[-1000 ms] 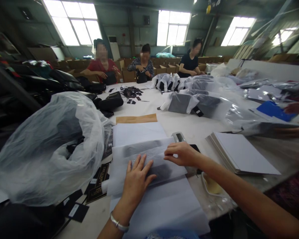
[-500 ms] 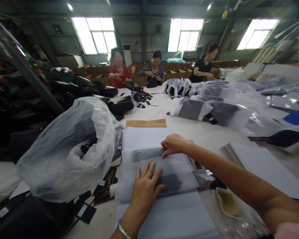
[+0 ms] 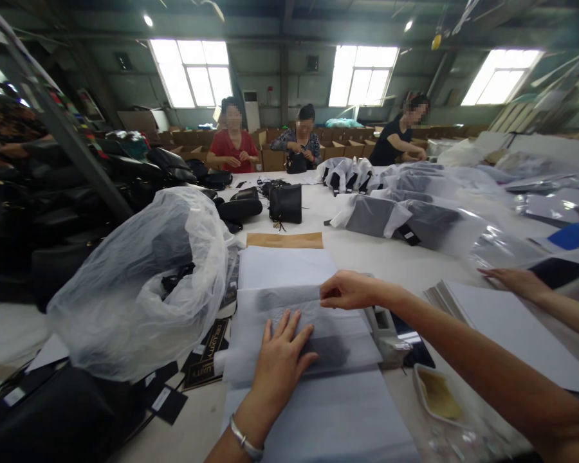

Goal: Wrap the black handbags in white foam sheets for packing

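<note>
A translucent white paper wrap [image 3: 244, 328] lies folded over a dark flat thing that shows through it, on a stack of white sheets [image 3: 287, 263]. My left hand [image 3: 282, 360] rests flat on the wrap, fingers spread. At the wrap's upper right edge is my right hand [image 3: 347, 290], thumb and fingers pinched together. What they grip, if anything, is hidden. Just right of the wrap stands a grey tape dispenser [image 3: 386, 334]. Black tags with gold lettering [image 3: 205, 354] lie to the left.
A large clear plastic bag [image 3: 139, 302] and black handbags [image 3: 43, 411] crowd the left. Ahead stands a black bag [image 3: 285, 203]. Wrapped bags [image 3: 381, 215], grey-white boards [image 3: 516, 328] and a small tray [image 3: 439, 393] are on the right. Another person's hand [image 3: 516, 281] reaches in there; three co-workers sit or stand opposite.
My right hand has shifted slightly right along the wrap's edge, while my left hand stays flat. A black bag now stands ahead on the table, and another person's hand has appeared at right.
</note>
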### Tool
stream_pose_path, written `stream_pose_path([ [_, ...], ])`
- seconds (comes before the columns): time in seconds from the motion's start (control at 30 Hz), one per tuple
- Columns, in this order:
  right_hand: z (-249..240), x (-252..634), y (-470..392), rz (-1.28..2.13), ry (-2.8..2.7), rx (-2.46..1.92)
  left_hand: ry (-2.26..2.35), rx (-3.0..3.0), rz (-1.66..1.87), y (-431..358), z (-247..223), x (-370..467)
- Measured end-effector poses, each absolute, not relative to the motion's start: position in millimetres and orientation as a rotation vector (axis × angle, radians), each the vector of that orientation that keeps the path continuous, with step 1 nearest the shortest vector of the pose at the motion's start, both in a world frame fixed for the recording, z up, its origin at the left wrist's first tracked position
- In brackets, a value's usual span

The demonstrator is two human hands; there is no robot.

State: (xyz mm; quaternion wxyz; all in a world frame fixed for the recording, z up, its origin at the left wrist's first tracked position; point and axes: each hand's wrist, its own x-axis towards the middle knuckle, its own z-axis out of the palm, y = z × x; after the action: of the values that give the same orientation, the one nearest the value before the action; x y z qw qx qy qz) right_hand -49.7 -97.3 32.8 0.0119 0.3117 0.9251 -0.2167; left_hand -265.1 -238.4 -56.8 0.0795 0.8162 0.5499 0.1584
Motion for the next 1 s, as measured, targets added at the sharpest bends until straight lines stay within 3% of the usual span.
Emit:
stream_pose_path([
  [0.2,19.6,-82.0,-93.0,-0.301,2.787,0.907,1.646,2.429,0.456,-238.1,-56.5,-265.0],
  [0.5,17.6,-96.8,-75.2,-0.066,2.669,0.968,1.636,2.415,0.443,-237.2,-56.6,-263.9],
  [0.77,1.2,-34.6,-68.9,-0.072,2.558,1.679,1.623,2.419,0.369,-237.2,-48.7,-265.1],
  [1.0,-41.7,65.9,-165.3,-0.108,2.510,2.450,1.627,2.466,0.399,-238.2,-54.3,-266.1],
])
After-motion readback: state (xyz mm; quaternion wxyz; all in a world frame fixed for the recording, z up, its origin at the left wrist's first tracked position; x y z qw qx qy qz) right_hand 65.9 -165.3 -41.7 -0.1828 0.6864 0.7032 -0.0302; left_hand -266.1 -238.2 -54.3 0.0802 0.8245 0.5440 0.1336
